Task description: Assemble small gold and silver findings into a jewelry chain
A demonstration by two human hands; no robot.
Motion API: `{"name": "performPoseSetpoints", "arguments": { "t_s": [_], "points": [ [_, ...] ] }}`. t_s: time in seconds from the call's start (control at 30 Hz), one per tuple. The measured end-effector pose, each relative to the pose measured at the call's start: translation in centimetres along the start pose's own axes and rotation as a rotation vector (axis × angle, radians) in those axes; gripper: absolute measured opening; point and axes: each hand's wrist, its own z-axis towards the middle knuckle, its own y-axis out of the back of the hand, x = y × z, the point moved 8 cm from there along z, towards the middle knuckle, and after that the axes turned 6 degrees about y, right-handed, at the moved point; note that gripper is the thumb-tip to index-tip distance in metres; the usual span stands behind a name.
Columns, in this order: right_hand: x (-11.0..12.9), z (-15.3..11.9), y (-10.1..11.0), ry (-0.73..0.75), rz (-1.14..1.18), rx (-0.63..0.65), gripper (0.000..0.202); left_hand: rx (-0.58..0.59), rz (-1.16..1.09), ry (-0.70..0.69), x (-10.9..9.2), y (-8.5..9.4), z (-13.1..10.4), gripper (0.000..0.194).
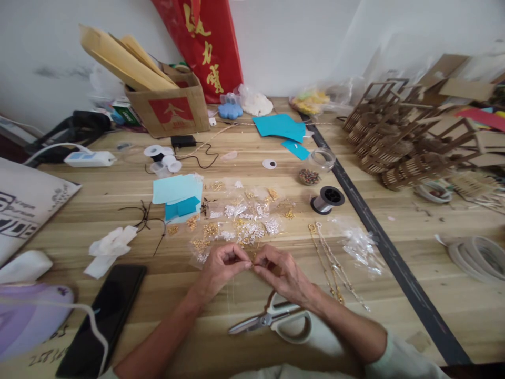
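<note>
My left hand (pixel 224 267) and my right hand (pixel 281 269) meet fingertip to fingertip at the middle of the table. Thumb and index finger of each are pinched on something tiny, too small to make out. Just beyond them lie clear bags of small gold and silver beads (pixel 249 231). Scissors with pale handles (pixel 294 326) rest below my right hand, partly under the wrist. Gold and silver chains (pixel 333 263) lie to the right, with a spool of thin wire (pixel 328 200) behind them.
A black phone (pixel 108 316) and crumpled tissue (pixel 110 247) lie left. Blue cards (pixel 177 189), a jar of beads (pixel 310 176) and a cardboard box (pixel 169 105) stand or lie farther back. Brown wooden baskets (pixel 410 142) are stacked at right, beyond a dark strip (pixel 379 231).
</note>
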Motion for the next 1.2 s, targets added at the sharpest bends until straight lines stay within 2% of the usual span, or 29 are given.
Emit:
{"name": "performPoseSetpoints", "arguments": {
  "t_s": [0.2, 0.43, 0.6, 0.97, 1.2],
  "points": [
    [0.0, 0.0, 0.0, -0.01, 0.004, 0.018, 0.016, 0.044, 0.001, 0.014, 0.2, -0.3, 0.0, 0.02],
    [-0.4, -0.1, -0.1, -0.086, 0.08, 0.038, 0.015, 0.04, -0.023, 0.068, 0.1, -0.4, -0.2, 0.02],
    [-0.7, -0.1, -0.3, -0.08, 0.106, 0.033, 0.01, 0.031, -0.02, 0.072, 0.2, -0.4, -0.2, 0.021],
    [-0.4, 0.0, -0.1, -0.104, 0.148, 0.018, 0.013, 0.094, -0.013, 0.073, 0.9, -0.9, -0.1, 0.02],
    [0.3, 0.1, 0.3, 0.018, 0.028, -0.014, 0.012, 0.102, -0.017, 0.077, 1.0, -1.1, -0.2, 0.02]
  ]
}}
